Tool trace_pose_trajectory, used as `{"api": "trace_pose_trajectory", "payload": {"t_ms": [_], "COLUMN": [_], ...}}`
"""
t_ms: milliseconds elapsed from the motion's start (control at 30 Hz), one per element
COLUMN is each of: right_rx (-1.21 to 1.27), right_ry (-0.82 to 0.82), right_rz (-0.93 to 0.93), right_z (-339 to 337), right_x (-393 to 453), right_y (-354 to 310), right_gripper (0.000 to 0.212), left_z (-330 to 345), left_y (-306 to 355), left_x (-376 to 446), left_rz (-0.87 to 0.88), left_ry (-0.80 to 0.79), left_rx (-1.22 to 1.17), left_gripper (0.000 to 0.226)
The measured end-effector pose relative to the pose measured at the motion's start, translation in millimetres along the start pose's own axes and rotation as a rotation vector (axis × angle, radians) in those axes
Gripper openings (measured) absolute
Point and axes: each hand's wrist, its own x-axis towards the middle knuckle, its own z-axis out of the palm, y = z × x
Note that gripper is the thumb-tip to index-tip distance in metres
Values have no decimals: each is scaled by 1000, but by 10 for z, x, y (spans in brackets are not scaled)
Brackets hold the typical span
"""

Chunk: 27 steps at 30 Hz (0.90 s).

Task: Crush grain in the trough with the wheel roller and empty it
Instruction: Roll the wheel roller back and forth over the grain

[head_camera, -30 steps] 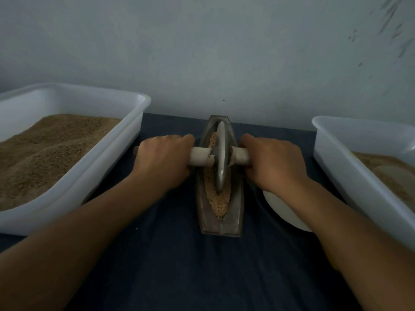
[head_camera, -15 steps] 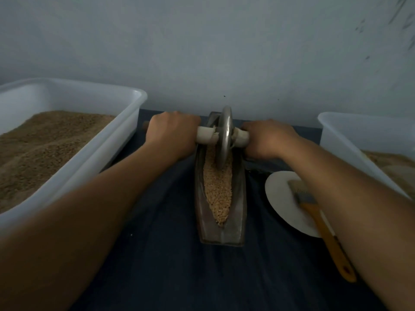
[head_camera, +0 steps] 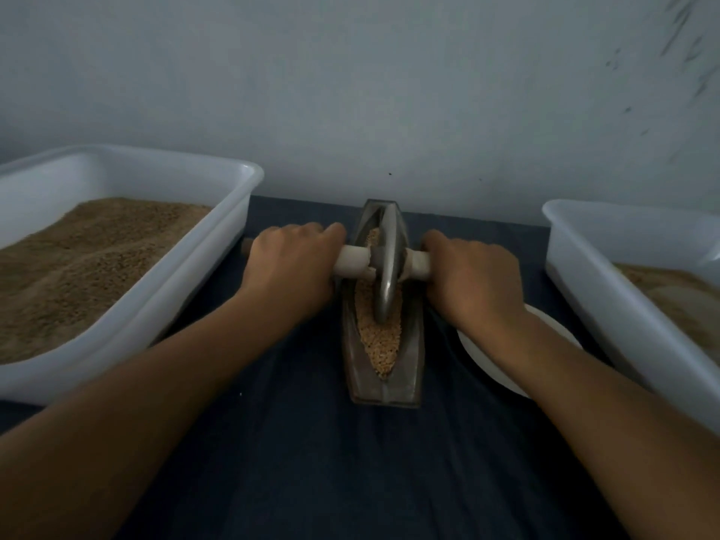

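Note:
A narrow boat-shaped metal trough (head_camera: 383,387) lies lengthwise in the middle of the dark cloth, with pale grain (head_camera: 380,341) along its groove. The metal wheel roller (head_camera: 386,274) stands upright in the groove, over the trough's middle. Its pale axle handle sticks out on both sides. My left hand (head_camera: 292,274) is closed around the left end of the handle. My right hand (head_camera: 473,278) is closed around the right end. The wheel hides the grain under it.
A large white tub (head_camera: 163,290) of brown grain stands at the left. Another white tub (head_camera: 607,298) with brownish meal stands at the right. A white plate (head_camera: 483,354) lies under my right forearm beside the trough. A pale wall rises just behind the trough.
The wheel rolled to the trough's far end half a second ago and has now come back toward me to the middle. My right forearm now covers the brush on the plate.

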Motion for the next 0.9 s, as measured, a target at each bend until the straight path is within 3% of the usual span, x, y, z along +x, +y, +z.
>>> {"api": "trace_pose_trajectory", "payload": {"t_ms": [267, 467, 900], "right_rx": [-11, 11, 90], "right_ry": [59, 123, -275], "right_rz": [-87, -87, 37], "right_z": [-235, -221, 100], "right_x": [-321, -378, 367], "right_y": [-48, -40, 149], "right_gripper": [31, 28, 24], "left_z": [-172, -160, 117], "left_y": [73, 118, 24], "left_x": [-280, -390, 301], "left_rz": [-1, -15, -36], "left_ry": [-53, 41, -64], "left_rx": [-57, -3, 6], "left_gripper": [44, 44, 30]}}
